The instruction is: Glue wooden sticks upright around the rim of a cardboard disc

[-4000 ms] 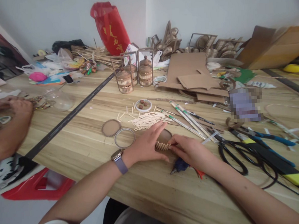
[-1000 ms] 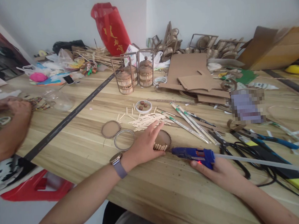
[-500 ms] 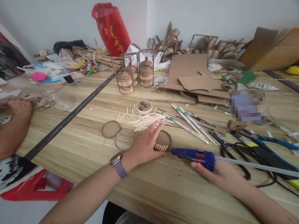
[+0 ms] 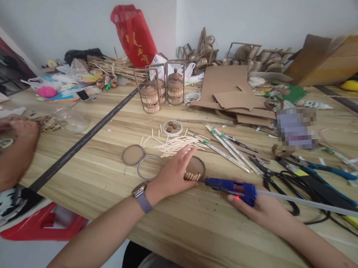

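Note:
My left hand (image 4: 176, 171) is at the left edge of a round cardboard disc (image 4: 198, 165), thumb along the near side and the other fingers reaching over the far side. A short row of small wooden sticks (image 4: 192, 176) stands along the disc's near rim. My right hand (image 4: 264, 209) is wrapped round a blue hot glue gun (image 4: 228, 186), its nozzle close to the disc's near right edge and a long glue stick out of its back. Beyond the disc lies a pile of cut sticks (image 4: 180, 145). Left of my left hand are another disc (image 4: 133, 154) and a ring (image 4: 150, 168).
Brown beads lie in a small white-rimmed dish (image 4: 172, 128). Finished stick baskets (image 4: 150, 98) stand farther back beside cardboard sheets (image 4: 224, 84). Scissors (image 4: 270, 174), pliers (image 4: 328, 168) and a black cable (image 4: 322, 214) lie on the right. Another person's hands (image 4: 23, 127) work at the left.

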Demonstrator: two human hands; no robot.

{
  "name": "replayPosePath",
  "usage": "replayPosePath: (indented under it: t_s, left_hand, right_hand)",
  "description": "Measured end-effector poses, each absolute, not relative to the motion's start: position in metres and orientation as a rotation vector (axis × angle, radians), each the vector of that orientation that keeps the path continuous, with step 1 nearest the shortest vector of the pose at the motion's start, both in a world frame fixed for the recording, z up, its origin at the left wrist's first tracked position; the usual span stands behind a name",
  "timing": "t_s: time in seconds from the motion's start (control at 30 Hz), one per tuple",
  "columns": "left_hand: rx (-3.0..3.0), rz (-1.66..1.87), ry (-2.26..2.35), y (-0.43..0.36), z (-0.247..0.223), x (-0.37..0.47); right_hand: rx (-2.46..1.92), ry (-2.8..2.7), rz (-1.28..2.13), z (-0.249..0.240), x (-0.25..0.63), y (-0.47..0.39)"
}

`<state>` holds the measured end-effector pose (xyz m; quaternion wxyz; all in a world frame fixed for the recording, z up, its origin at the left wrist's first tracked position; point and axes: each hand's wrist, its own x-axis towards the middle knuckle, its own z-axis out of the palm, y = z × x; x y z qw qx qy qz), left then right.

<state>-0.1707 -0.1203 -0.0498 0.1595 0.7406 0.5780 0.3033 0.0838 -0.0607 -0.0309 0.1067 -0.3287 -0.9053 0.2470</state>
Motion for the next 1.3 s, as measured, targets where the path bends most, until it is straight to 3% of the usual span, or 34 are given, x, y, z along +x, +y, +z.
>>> replayPosePath:
  t_s: [0.83,0.93,1.17,1.3]
  left_hand:
    - [2.131,0.856,1.648,-0.120,-0.051,-0.171]
    - [2.128,0.840,1.658,-0.121,-0.049,-0.171]
    - [2.130,0.865,1.646,-0.121,-0.049,-0.170]
    - [2.129,0.860,1.640,-0.121,-0.049,-0.170]
  right_hand:
    - [-1.091,-2.489,0.706,-0.037,0.082,-0.058]
    - [-1.257,-2.312,0.886,-0.035,0.086,-0.053]
    - [-1.215,-2.095,1.977,-0.019,0.098,-0.042]
    - [-1.324,-2.168,1.956,-0.013,0.099,-0.040]
